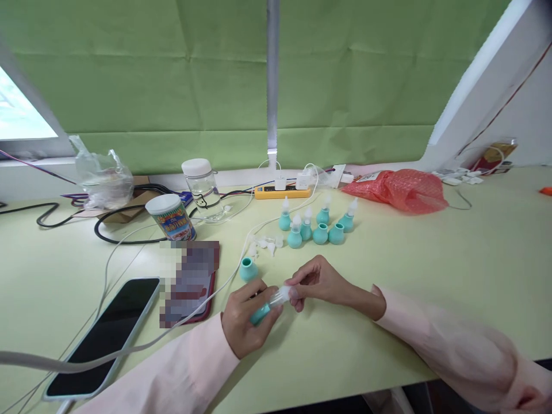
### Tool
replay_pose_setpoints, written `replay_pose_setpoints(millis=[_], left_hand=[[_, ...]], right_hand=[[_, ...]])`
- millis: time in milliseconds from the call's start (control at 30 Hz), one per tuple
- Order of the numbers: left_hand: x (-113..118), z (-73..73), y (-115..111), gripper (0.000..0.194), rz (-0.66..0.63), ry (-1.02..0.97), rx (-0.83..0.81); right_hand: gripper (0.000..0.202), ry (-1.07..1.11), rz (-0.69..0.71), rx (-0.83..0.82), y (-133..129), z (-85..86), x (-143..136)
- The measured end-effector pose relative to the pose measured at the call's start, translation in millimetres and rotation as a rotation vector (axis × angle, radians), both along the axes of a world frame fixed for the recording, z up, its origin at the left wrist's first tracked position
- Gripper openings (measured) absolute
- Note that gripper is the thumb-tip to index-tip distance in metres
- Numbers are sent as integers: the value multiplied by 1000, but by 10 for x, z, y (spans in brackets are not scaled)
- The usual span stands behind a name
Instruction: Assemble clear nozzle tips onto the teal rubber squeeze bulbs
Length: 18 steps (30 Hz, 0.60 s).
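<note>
My left hand (250, 319) is closed around the teal end of a nasal aspirator (260, 314), whose clear tube points up to the right. At the far end of that tube, my right hand (317, 284) pinches a whitish soft tip (283, 294) between thumb and fingers. The fingers partly hide both the tip and the teal end. Just beyond my left hand stands a teal bulb (248, 269) with an open neck. Small white and clear tips (271, 247) lie loose behind it. Farther back, several teal bulbs (295, 237) stand in a group, some with clear nozzles and some open-necked.
Two phones, a black-screened one (106, 336) and a red-edged one (190, 287), lie left of my hands, crossed by a white cable (172, 329). Behind are a printed canister (175, 221), a clear jar (202, 192), a yellow power strip (282, 192) and red bubble wrap (403, 191).
</note>
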<state>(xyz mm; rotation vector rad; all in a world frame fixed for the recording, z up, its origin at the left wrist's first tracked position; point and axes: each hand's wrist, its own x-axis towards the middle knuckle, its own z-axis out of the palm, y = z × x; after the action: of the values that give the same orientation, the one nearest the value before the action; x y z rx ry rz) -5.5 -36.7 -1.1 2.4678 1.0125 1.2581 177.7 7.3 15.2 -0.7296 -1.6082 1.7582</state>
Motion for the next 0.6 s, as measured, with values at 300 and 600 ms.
replay_pose_setpoints(millis=[300, 600], left_hand=[[-41, 106, 38, 41, 84, -58, 173], [-94, 46, 234, 43, 409, 97, 71]], right_hand=[[11, -47, -529, 427, 167, 267, 247], [21, -507, -841, 1155, 637, 268, 672]])
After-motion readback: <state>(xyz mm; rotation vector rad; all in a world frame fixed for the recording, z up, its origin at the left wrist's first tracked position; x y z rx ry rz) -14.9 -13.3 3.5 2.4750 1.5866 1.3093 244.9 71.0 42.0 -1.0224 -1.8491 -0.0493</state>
